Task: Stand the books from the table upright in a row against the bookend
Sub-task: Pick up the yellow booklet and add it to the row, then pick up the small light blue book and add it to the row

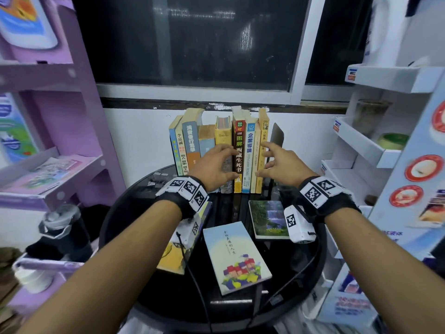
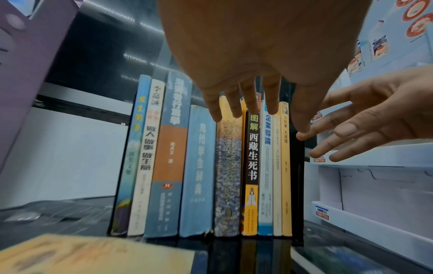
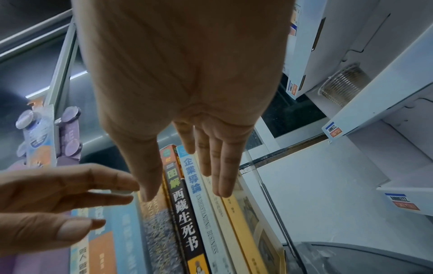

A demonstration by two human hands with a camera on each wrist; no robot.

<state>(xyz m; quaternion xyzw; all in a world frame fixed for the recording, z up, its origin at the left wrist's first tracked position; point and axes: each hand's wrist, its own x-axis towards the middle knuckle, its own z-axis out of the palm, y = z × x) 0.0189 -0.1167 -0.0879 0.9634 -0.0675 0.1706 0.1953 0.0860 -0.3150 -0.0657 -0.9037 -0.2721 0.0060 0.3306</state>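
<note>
1. Books still flat on the round black glossy table (image 1: 125, 213): nearest is a pale-blue paperback with a colourful block-houses cover (image 1: 237, 257), lying cover-up. Its long axis runs near-to-far, tilted a little left at the far end.
2. Left of it, a yellow-covered paperback (image 1: 172, 259) lies flat, partly hidden under the left wrist camera. Long axis looks roughly near-to-far; the spine side can't be told.
3. Further right, a small paperback with a green waterfall picture on its cover (image 1: 267, 219) lies flat with its long axis near-to-far; the near right corner is hidden by the right wrist camera.
4. Handling guess: thin softcovers, light, a bit floppy, and glossy covers on glossy glass will likely slide. Best bet is to pinch a long edge with thumb on top and fingers under, then tip the book onto its bottom edge, spine facing the person.
5. Left hand (image 1: 214, 165): fingers spread and relaxed, gripping nothing, just in front of the spines.
6. Right hand (image 1: 280, 165): also spread loose and empty, fingers near the yellow spines; contact unclear.
7. Standing row of mixed paperbacks and hardbacks (image 1: 220, 153): upright at the table's far edge, spines facing the person, long axes vertical. The left few lean slightly.
8. Dark flat metal bookend (image 1: 277, 137): at the row's right end, beside the last yellow book.
</note>
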